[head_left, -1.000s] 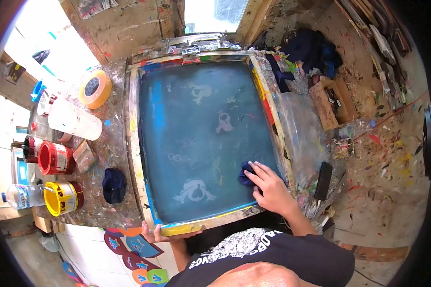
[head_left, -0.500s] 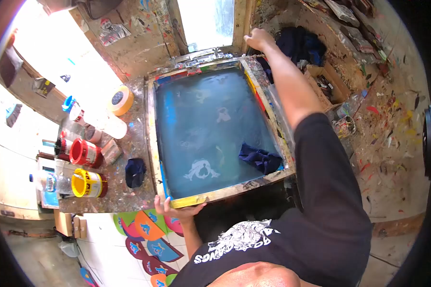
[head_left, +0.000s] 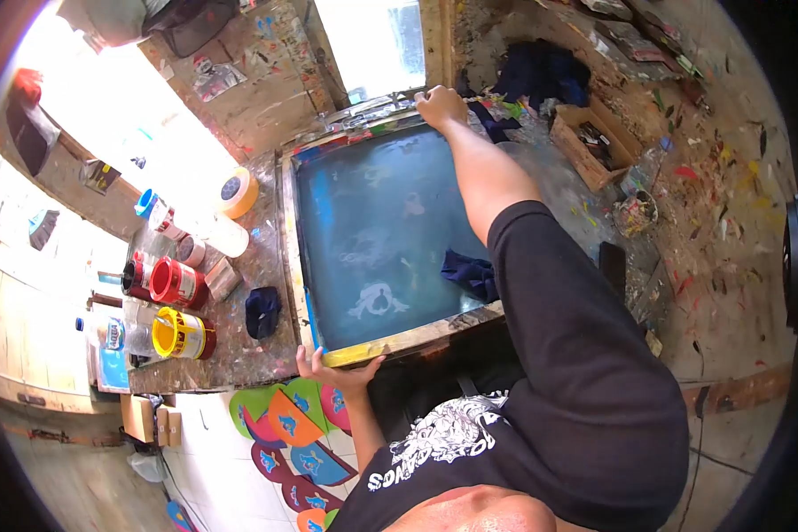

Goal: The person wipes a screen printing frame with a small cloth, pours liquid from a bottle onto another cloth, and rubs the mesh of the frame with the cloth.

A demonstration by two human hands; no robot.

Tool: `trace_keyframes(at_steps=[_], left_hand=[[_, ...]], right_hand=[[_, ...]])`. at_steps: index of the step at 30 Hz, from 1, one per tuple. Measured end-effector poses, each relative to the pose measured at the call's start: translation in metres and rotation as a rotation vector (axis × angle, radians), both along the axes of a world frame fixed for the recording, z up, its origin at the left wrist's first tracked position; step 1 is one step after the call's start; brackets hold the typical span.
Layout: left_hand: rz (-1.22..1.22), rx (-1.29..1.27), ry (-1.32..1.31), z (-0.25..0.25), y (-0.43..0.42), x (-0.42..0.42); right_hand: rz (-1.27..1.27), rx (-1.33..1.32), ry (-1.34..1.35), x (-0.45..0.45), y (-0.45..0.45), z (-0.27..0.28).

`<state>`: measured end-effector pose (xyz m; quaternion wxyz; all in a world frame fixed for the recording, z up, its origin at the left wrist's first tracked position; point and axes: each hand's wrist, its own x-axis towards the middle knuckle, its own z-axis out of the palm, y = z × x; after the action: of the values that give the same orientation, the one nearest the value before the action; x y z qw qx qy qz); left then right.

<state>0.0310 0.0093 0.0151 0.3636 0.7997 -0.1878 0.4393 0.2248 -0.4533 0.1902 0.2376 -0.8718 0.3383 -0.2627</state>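
Observation:
A screen printing frame (head_left: 417,335) with paint-stained wooden sides lies on the workbench, its blue-green mesh showing pale figure shapes. My left hand (head_left: 341,371) grips the frame's near left corner, fingers and thumb curled around the edge. At the far right corner, by the metal hinge clamps (head_left: 363,111), my right hand (head_left: 442,108) is closed; whatever lies inside its fingers is hidden. On the mesh near the front right rests a crumpled dark blue cloth (head_left: 468,273), partly covered by my right sleeve.
Left of the frame stand a red paint tub (head_left: 177,282), a yellow paint tub (head_left: 183,333), a tape roll (head_left: 237,193) and another dark cloth (head_left: 262,312). Rightward are a cardboard box (head_left: 594,146) and a dark flat object (head_left: 612,266). Colourful printed pieces (head_left: 297,417) lie below.
My right hand has come down and left from beside the window post to the frame's far right corner. My left hand keeps its grip. The whole view has shifted slightly.

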Motion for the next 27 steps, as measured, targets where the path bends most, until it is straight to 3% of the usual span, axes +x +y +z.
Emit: trace_keyframes(at_steps=[6, 8, 10, 13, 16, 24, 27], left_hand=[[0.013, 0.024, -0.024, -0.003, 0.001, 0.002], [0.006, 0.016, -0.011, -0.003, 0.001, 0.002], [0.031, 0.069, -0.029, -0.003, 0.004, 0.002], [0.025, 0.054, -0.03, -0.005, 0.003, 0.003], [0.042, 0.062, -0.012, -0.004, 0.004, 0.001], [0.032, 0.026, -0.028, -0.002, 0.002, 0.003], [0.041, 0.039, -0.061, -0.001, 0.001, 0.003]], right_hand=[[-0.267, 0.162, -0.311, 0.007, 0.004, -0.009], [-0.437, 0.469, -0.552, 0.009, 0.008, -0.004], [-0.48, 0.511, -0.598, 0.011, 0.016, 0.0], [-0.94, 0.975, -0.902, 0.021, 0.031, 0.01], [-0.857, 1.174, -0.93, 0.022, 0.041, 0.012], [-0.953, 1.327, -0.999, 0.037, 0.061, 0.025], [-0.99, 1.309, -1.051, 0.058, 0.052, 0.006]])
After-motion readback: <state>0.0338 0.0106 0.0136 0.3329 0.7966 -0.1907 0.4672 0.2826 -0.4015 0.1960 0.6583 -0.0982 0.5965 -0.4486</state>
